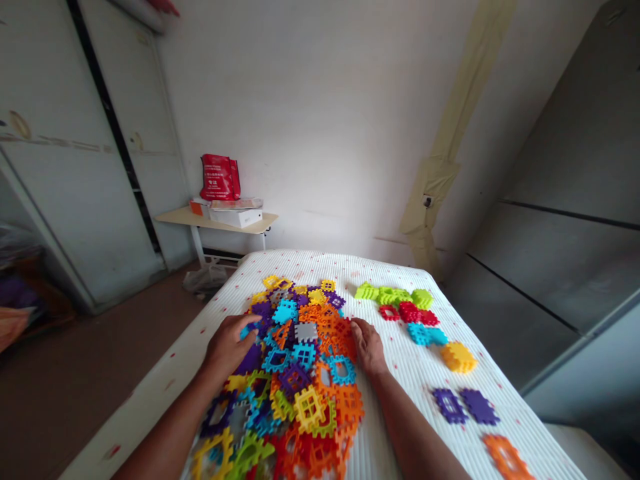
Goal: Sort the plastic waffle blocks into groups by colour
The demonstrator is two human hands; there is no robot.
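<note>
The left hand [229,343] was at the left edge of the pile [295,379], palm down, thumb and forefinger parted. A blue piece [249,328] showed in the gap between them; whether they gripped it, I cannot tell. A flat purple piece [250,360] lay just below that thumb.

The right hand [369,345] was at the pile's other edge, its fingers close together and slightly bent. Their tips met the orange pieces [329,324] there, or nearly did; whether they had hold of one cannot be told, as the undersides were hidden.

The pile itself filled the space between the two sets of fingers, spreading beyond their tips and back between the forearms. A grey piece [306,332] lay about midway between the hands, and a yellow window piece [309,408] lay on top, nearer the body than either hand.

To the right of the right fingers, well apart from them on the white sheet [415,400], were sorted groups. Green pieces [393,295] lay farthest beyond the fingertips, then red pieces [411,313], light-blue pieces [426,334] and a yellow stack [459,358]. Nearer the body than those fingers, a purple window piece [450,405] lay beside a solid purple piece [479,406], with an orange window piece [507,457] nearest.

Far beyond the left fingers, a table [270,221] held a white box [239,217] and a red bag [220,177].
</note>
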